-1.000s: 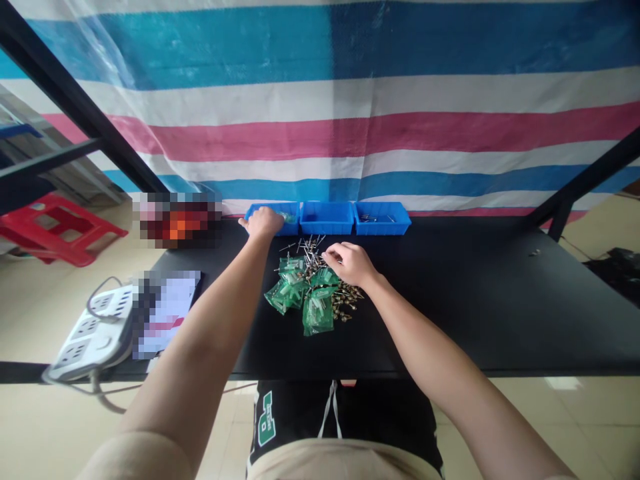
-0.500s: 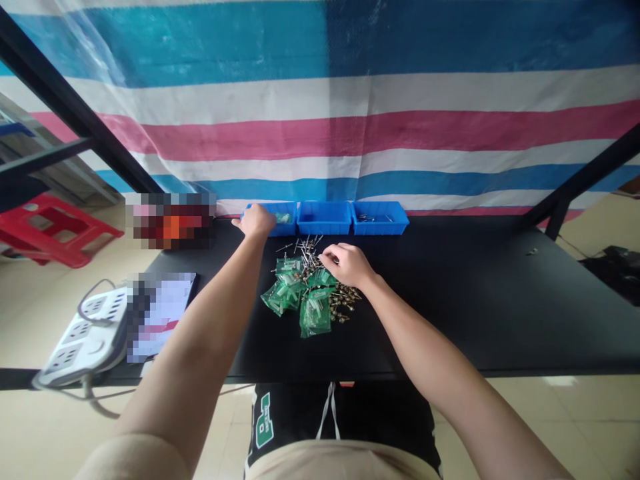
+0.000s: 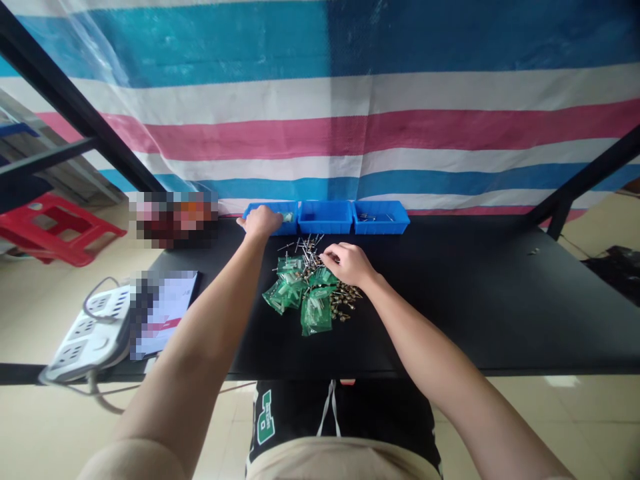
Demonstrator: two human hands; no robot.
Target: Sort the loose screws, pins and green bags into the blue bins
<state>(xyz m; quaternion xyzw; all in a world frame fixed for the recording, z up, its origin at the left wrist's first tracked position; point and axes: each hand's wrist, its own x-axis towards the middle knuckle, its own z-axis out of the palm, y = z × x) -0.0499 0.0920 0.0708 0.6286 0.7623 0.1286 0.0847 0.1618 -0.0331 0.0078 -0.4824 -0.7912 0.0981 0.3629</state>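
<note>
My left hand (image 3: 263, 221) is over the left blue bin (image 3: 286, 228), thumb out to the side and apart from the fingers, whose tips are partly hidden. Pale green-white pieces lie in that bin. My right hand (image 3: 350, 264) rests at the right side of a mixed pile, fingers curled together; what they hold, if anything, is hidden. Thin silver pop rivets (image 3: 309, 247) lie at the pile's back. Small brass-coloured screw-like parts (image 3: 345, 297) spread along its right side. Several green plastic bags (image 3: 316, 313) with whitish pieces inside lie in front.
A middle blue bin (image 3: 326, 227) and a right blue bin (image 3: 381, 227), with a few thin metal pieces inside, complete the row. Left on the black table (image 3: 450, 320) are a white power strip (image 3: 90, 330) and a blurred flat item (image 3: 167, 313). A red stool (image 3: 60, 230) stands beyond.
My left hand has shifted slightly right over the left bin. My right hand stays at the pile, nearly unmoved. The view has moved very slightly.
</note>
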